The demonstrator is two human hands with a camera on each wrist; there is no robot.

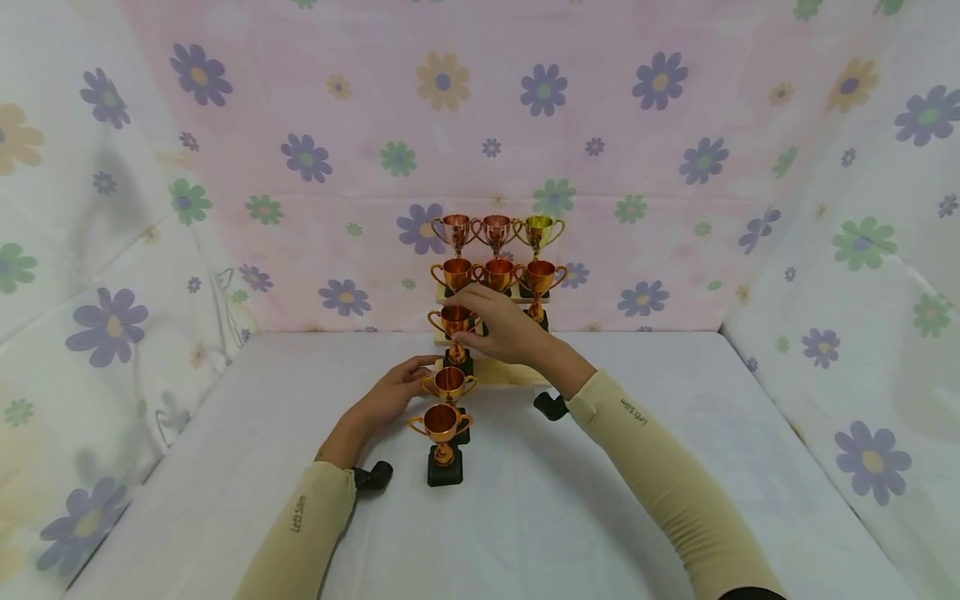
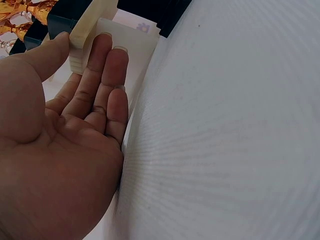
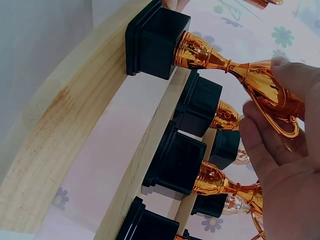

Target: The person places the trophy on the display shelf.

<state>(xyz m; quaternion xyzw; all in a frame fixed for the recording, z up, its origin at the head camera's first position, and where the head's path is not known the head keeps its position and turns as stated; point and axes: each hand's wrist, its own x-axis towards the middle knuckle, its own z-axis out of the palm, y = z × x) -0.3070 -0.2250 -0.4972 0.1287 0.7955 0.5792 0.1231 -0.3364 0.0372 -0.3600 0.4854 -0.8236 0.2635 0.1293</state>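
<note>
In the head view my right hand (image 1: 504, 327) grips a small orange-gold trophy cup (image 1: 457, 352) by its bowl. The right wrist view shows the thumb and fingers on either side of the bowl, and the trophy's black base (image 3: 157, 42) at the left end of the lowest wooden step (image 3: 55, 120). My left hand (image 1: 393, 393) is at the left end of the wooden display stand (image 1: 502, 372). In the left wrist view its thumb and fingers (image 2: 90, 85) lie around the board's end (image 2: 85, 37), partly behind it.
On the upper steps stand a back row of pinkish and yellow-gold trophies (image 1: 538, 229) and a row of orange-gold ones (image 1: 542, 273). Two more trophies, the nearer one (image 1: 441, 423) and one behind it (image 1: 448, 385), stand in front on the white table (image 1: 562, 517). A flowered cloth (image 1: 487, 108) hangs behind.
</note>
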